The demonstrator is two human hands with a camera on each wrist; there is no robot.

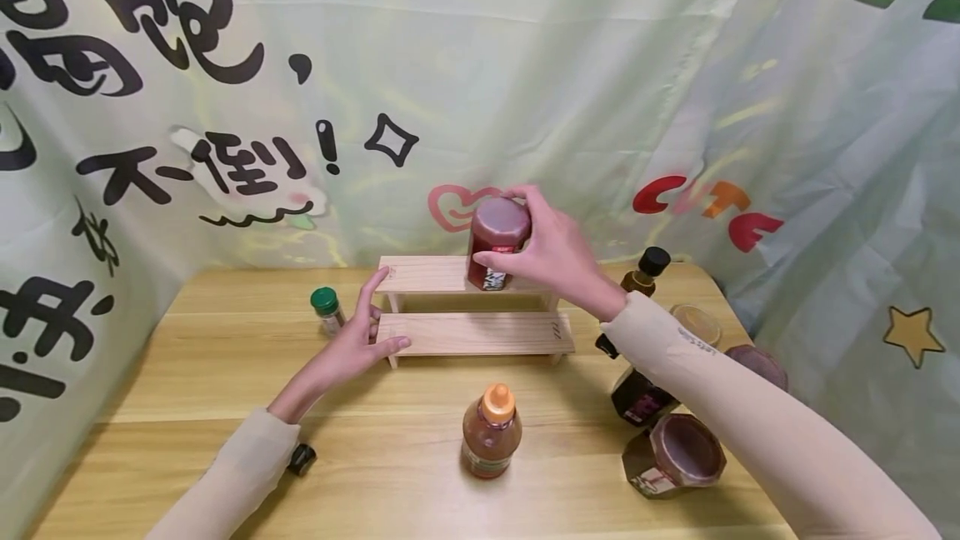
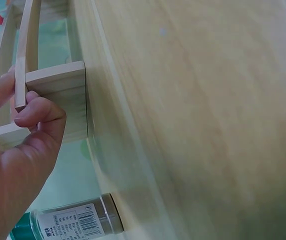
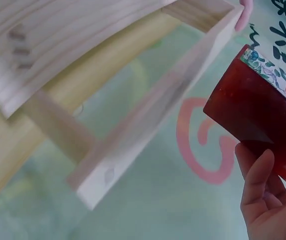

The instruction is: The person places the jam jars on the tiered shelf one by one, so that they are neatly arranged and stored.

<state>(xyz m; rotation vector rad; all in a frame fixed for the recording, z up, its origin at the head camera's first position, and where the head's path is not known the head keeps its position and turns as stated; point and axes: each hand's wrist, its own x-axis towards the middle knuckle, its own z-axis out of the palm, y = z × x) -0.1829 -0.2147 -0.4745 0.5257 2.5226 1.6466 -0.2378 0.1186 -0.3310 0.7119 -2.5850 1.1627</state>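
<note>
A two-tier wooden shelf rack (image 1: pixel 480 333) stands on the table. My left hand (image 1: pixel 348 350) grips its left end, thumb over the lower board; in the left wrist view the fingers of the left hand (image 2: pixel 28 135) pinch a board's end. My right hand (image 1: pixel 557 250) holds a jar of dark red contents (image 1: pixel 498 232) by its upper part, over the right half of the upper board. In the right wrist view, a gap shows between the jar (image 3: pixel 263 107) and the rack (image 3: pixel 133 145). A small green-capped shaker bottle (image 1: pixel 327 311) stands just left of my left hand.
An orange-capped sauce bottle (image 1: pixel 491 433) stands in front of the rack. To the right, partly under my right forearm, are a black-capped bottle (image 1: pixel 647 272), a faceted jar (image 1: pixel 675 458) and several other jars. Printed cloth (image 1: pixel 480 90) hangs behind the table.
</note>
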